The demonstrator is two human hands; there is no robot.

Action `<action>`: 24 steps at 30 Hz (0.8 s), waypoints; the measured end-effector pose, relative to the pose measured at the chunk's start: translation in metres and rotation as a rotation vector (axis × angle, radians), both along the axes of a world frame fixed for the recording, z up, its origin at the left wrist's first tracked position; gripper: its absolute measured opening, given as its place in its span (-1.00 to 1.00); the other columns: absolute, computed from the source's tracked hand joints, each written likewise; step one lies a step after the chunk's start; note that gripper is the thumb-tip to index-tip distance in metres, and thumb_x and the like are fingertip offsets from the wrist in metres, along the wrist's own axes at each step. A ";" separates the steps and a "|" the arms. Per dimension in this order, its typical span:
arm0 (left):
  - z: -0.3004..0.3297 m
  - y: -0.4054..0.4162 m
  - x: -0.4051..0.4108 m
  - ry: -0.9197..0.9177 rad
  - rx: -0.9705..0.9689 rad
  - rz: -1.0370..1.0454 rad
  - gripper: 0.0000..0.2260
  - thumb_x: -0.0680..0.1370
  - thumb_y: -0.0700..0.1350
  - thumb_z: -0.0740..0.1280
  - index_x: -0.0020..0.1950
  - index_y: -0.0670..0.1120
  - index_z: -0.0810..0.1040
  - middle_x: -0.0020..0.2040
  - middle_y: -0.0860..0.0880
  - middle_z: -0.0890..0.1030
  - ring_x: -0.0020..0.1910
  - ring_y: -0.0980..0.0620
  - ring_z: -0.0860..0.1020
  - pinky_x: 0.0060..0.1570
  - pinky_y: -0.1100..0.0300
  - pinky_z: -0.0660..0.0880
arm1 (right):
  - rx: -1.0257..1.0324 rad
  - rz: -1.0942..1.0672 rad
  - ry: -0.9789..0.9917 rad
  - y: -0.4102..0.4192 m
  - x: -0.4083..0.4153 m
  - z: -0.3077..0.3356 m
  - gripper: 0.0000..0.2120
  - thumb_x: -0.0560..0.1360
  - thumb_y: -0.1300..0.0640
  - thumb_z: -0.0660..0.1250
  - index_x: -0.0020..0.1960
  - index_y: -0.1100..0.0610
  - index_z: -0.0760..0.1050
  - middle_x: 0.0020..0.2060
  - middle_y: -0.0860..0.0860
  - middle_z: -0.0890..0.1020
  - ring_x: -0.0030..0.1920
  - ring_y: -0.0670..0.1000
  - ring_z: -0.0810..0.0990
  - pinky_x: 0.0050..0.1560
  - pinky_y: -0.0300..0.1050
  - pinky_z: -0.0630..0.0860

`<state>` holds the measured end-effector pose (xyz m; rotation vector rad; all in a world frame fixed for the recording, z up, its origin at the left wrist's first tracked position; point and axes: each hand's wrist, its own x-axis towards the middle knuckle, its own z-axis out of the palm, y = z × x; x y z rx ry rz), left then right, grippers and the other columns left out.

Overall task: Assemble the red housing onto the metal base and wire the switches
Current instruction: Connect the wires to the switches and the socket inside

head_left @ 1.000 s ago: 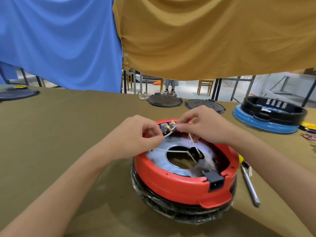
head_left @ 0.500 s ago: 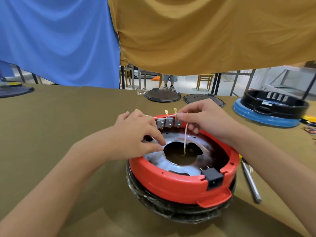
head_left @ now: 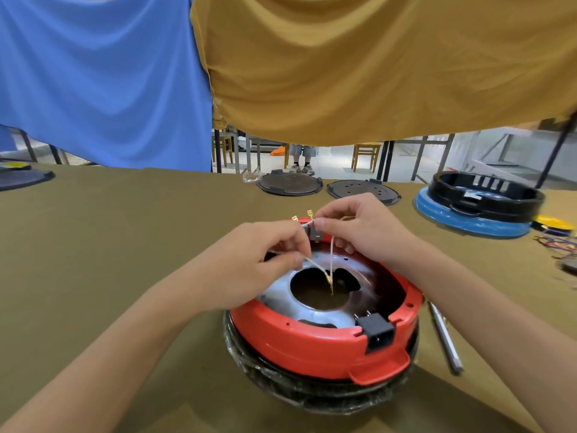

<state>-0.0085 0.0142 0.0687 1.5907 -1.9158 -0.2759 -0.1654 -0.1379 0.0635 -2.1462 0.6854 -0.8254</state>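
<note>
White thin wires with brass terminals are being pinched at frame centre by the left hand and right hand, fingers curled, above the round red plastic housing.

Red housing on silvery metal base; olive-brown surface; 2 hanging cloths (blue, mustard).

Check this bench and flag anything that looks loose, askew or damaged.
Nothing looks damaged. The red housing sits level on the metal base. The white wires pinched by the left hand and right hand dangle unconnected over the centre hole, simply unfinished wiring.
</note>
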 end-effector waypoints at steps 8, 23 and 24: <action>0.002 0.008 -0.012 0.093 0.028 -0.161 -0.88 0.55 -0.12 0.39 -0.07 0.12 0.64 -0.08 0.13 0.59 0.01 0.10 0.58 0.02 0.09 0.57 | -0.104 -0.006 0.077 -0.003 0.002 -0.003 -0.93 0.52 0.16 0.41 -0.05 0.04 0.67 -0.26 -0.03 0.64 -0.28 -0.12 0.54 -0.12 -0.11 0.52; -0.008 -0.007 0.034 0.080 -0.042 0.514 -0.77 0.53 -0.02 0.38 0.17 0.06 0.51 0.08 0.07 0.53 0.06 0.09 0.53 0.10 0.11 0.47 | -0.236 0.010 0.342 0.010 0.003 0.000 -0.84 0.55 0.00 0.38 -0.22 -0.09 0.58 -0.37 -0.05 0.61 -0.46 -0.21 0.49 -0.24 -0.13 0.51; -0.012 -0.010 0.035 0.121 0.047 0.514 -0.75 0.54 -0.02 0.37 0.20 0.04 0.49 0.09 0.04 0.53 0.04 0.05 0.54 0.10 0.07 0.51 | -0.244 0.009 0.359 0.011 0.003 0.000 -0.82 0.54 0.00 0.39 -0.24 -0.07 0.58 -0.41 -0.07 0.60 -0.46 -0.21 0.48 -0.20 -0.11 0.52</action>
